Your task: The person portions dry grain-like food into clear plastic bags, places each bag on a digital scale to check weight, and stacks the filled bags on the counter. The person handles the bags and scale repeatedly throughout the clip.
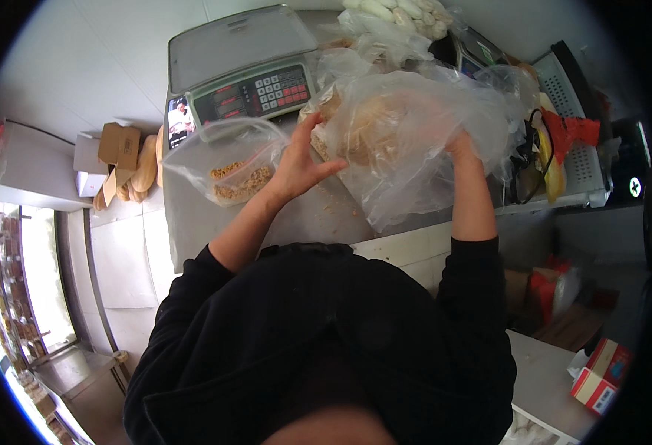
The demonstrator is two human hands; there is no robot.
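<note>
R hand (439, 124) in clr bag (407, 185) nr numbered keypad (279, 90)

A large, clear, thin plastic bag (407, 159) lies to the right of the grey electronic scale with a dark keypad (252, 93); its film is crumpled and loose, billowing into folds, and tan-brown contents show hazily through its middle. On the near side of the scale sits a smaller clear plastic zip bag with a pinkish strip (226, 167), its upper part spread wide, golden-brown crumbly pieces (243, 184) gathered low inside.
</note>
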